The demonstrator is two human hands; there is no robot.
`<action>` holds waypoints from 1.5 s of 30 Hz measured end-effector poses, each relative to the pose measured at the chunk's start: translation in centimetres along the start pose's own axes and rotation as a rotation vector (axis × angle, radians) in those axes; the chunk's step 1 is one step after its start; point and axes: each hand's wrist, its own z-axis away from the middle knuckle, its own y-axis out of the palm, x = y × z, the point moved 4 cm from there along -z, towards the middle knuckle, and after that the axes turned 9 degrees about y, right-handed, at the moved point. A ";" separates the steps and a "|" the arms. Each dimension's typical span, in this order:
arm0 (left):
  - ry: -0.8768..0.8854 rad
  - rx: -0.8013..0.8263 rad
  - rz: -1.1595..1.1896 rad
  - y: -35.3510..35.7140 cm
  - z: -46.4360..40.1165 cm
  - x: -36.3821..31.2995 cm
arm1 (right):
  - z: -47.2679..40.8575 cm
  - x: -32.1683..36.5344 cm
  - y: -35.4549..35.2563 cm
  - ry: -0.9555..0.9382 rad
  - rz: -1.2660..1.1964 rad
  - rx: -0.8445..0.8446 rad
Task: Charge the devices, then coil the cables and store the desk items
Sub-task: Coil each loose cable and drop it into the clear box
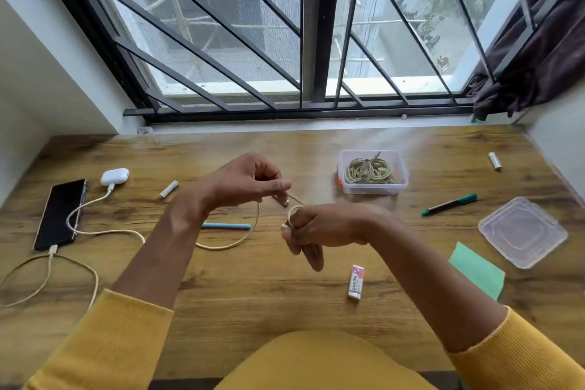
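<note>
cable [240, 239]: beige, part-looped | left hand [243, 180] pinches its plug end | right hand [319, 228] grips its coil

Mustard-yellow ribbed long sleeves [104, 342]

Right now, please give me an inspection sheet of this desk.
Surface: wood-grain desk.
Job's things: black phone and white earbud case, both plugged in; clear plastic box holding coiled cables.
Clutter: box lid, green marker, blue pen, eraser, green paper.
Grips: left hand pinches beige cable; right hand holds its coil.
Cables: two charging leads lie loose.
Surroundings: barred window, dark curtain.
</note>
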 end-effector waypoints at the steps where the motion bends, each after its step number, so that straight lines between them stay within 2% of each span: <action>1: 0.017 -0.006 0.017 0.1 0.2 0.0 | -0.2 -0.1 -0.2 0.030 -0.001 -0.091; 3: 0.056 -0.044 0.056 0.2 0.5 0.2 | -0.2 -0.2 -1.0 0.059 0.013 -0.259; 6: 0.076 -0.123 0.134 1.0 0.8 0.3 | 0.4 -0.1 -1.8 0.041 -0.046 -0.355; 14: 0.092 -0.373 0.290 3.3 1.7 -0.1 | 1.0 0.8 -2.5 -0.195 -0.400 -0.349; 18: 0.112 -0.423 0.323 4.1 2.2 -0.6 | 0.9 0.7 -2.4 -0.269 -0.557 -0.295; 23: 0.174 -0.415 0.265 4.8 2.6 -0.8 | 0.8 0.9 -3.2 -0.375 -0.821 -0.346; 28: 0.214 -0.481 0.286 5.1 2.5 -0.8 | 1.0 1.0 -3.6 -0.434 -0.923 -0.351; 32: 0.188 -0.460 0.233 4.9 2.1 0.1 | 1.0 0.6 -4.2 -0.488 -1.138 -0.348; 36: 0.155 -0.415 0.236 5.1 1.8 1.5 | 2.1 1.1 -5.2 -0.589 -1.229 -0.278; 41: 0.135 -0.345 0.377 5.0 1.2 1.4 | 2.7 2.4 -5.2 -0.702 -1.171 -0.113; 45: 0.130 -0.197 0.492 4.5 0.5 0.2 | 3.8 3.2 -4.8 -0.714 -0.983 0.001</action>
